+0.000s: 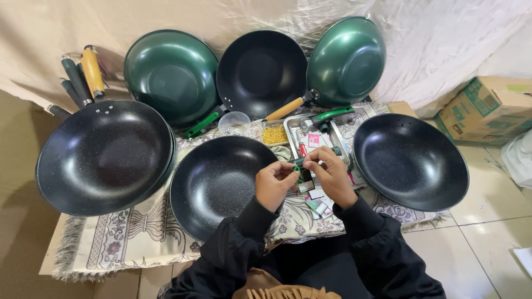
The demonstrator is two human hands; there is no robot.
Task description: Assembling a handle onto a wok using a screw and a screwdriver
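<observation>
From the head view, both hands meet over the middle of the patterned cloth (133, 235) that covers the table. The left hand (275, 184) pinches a small green piece (297, 173) between its fingertips, its grip closed on it. The right hand (332, 176) is curled around a slim dark tool (302, 161) with its tip brought to that piece, so each hand steadies the other's work. Just beyond them sits a metal tray (344, 148) of small parts, kept within easy reach, beside a little dish of yellow bits (275, 134). Dark woks lie open at the left edge (102, 155), in the middle (213, 182) and at the right edge (410, 160). Three more pans (260, 69) lean against the backdrop.
</observation>
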